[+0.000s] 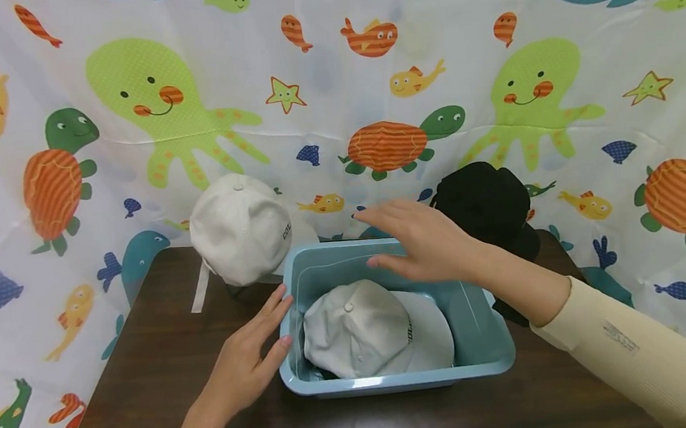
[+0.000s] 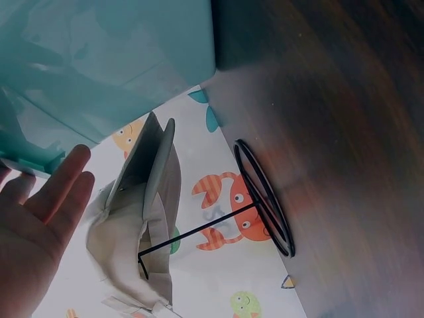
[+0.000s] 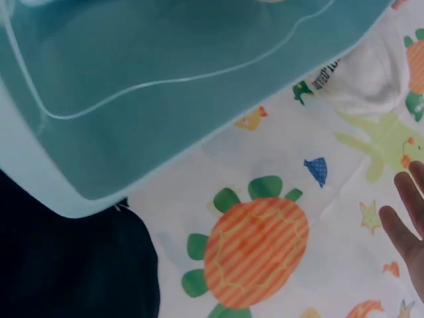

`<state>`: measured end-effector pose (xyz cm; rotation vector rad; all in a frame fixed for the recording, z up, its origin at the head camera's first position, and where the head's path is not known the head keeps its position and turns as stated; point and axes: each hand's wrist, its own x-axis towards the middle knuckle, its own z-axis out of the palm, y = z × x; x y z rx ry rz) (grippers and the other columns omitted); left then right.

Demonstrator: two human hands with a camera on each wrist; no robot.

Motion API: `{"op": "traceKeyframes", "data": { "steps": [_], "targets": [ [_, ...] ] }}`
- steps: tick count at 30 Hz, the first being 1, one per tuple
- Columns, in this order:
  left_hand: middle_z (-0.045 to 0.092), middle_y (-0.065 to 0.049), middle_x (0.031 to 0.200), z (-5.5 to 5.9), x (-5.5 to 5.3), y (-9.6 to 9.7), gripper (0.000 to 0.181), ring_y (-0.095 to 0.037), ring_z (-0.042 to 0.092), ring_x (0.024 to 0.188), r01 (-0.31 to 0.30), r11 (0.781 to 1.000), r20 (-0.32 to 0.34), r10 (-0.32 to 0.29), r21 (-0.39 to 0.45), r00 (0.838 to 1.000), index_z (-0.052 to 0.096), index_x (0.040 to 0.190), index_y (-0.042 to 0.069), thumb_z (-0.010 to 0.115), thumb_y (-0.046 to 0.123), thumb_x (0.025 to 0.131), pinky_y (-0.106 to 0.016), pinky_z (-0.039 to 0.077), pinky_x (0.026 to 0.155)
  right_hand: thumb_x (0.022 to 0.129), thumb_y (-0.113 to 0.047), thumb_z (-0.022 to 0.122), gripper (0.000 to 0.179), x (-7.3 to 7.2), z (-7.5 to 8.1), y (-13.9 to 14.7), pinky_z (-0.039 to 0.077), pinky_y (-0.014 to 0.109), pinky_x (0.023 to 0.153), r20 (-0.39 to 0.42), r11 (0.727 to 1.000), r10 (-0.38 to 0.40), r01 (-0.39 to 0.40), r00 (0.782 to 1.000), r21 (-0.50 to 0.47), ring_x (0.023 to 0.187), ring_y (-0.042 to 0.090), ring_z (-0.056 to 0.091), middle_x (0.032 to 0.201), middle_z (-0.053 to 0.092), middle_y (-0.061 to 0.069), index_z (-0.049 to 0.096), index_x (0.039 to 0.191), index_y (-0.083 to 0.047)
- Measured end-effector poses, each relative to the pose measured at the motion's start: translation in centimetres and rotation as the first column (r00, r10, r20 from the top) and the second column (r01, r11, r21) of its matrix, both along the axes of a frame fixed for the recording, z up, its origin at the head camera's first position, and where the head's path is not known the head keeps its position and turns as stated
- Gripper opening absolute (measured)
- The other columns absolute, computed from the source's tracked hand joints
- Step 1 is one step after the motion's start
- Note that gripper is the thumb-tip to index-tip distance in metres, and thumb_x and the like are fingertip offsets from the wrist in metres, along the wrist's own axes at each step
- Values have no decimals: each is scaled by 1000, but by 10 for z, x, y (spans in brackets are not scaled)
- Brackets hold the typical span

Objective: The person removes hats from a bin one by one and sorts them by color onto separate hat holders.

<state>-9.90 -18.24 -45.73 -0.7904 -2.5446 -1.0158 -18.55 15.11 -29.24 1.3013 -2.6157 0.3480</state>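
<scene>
Pale blue plastic bin (image 1: pixel 398 380) dead ahead at 12 o'clock, rounded corners, flared rim, on a dark wood table (image 1: pixel 378 426). My left hand (image 1: pixel 248 360) at its 9 o'clock, fingers straight, tips at the rim, grasping nothing. In the bin: off-white cap (image 1: pixel 358 331), crown up, creased, button on top, brim toward 3 o'clock, dark lettering partly cut off. My right hand (image 1: pixel 424 240) above the far part of the bin, 1 o'clock, fingers extended, released, slightly blurred. Farther: white cap (image 1: pixel 240 228) at 10 to 11, black cap (image 1: pixel 483 206) at 1 to 2. Behind, sea-animal curtain (image 1: pixel 315 70).

Left wrist view adds the thin black wire stand (image 2: pixel 197 230) under the white cap, plus that cap's hollow underside; head view hides most of this. Only head view shows the binned cap clearly.
</scene>
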Motion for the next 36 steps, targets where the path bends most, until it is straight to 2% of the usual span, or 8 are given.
{"op": "traceKeyframes", "data": {
  "steps": [5, 13, 21, 30, 36],
  "targets": [
    [37, -1, 168, -1, 0, 0, 60, -19, 45, 148, 4, 1000, -17, -4, 5, 1000, 49, 158, 12, 67, 17, 101, -12, 23, 117, 92, -43, 81, 73, 4, -12, 9, 43, 55, 113, 18, 1000, 3, -3, 1000, -4, 135, 33, 56, 145, 62, 11, 55, 150, -7],
    [38, -2, 167, -2, -2, 0, 60, -20, 46, 147, 11, 1000, -33, -11, 16, 999, 49, 158, 12, 67, 16, 101, -11, 23, 117, 89, -48, 81, 82, 12, -29, 21, 41, 59, 114, 93, 1000, -12, 13, 996, -8, 137, 33, 54, 151, 58, 11, 52, 153, -6],
    [39, -2, 167, -2, -2, 0, 60, -19, 47, 147, 11, 1000, -39, -11, 16, 999, 49, 158, 13, 67, 16, 100, -11, 25, 116, 86, -50, 83, 87, 14, -46, 32, 41, 61, 113, 111, 1000, 1, 2, 994, -30, 138, 33, 54, 151, 57, 12, 49, 154, -6],
    [38, -1, 167, -2, -6, -2, 59, -19, 46, 147, 15, 1000, -26, -15, 8, 1000, 49, 157, 11, 66, 16, 101, -12, 26, 116, 87, -46, 85, 85, 16, -65, 34, 44, 58, 112, 199, 996, 22, -5, 980, -85, 140, 31, 52, 152, 56, 10, 50, 154, -6],
    [38, -2, 167, 0, -8, -3, 60, -19, 46, 147, 25, 1000, -26, -25, 13, 999, 48, 158, 12, 66, 16, 101, -11, 25, 116, 87, -50, 83, 86, 17, -77, 29, 48, 56, 108, 270, 997, -8, 29, 963, -75, 141, 30, 52, 154, 53, 10, 50, 155, -9]
  ]
}}
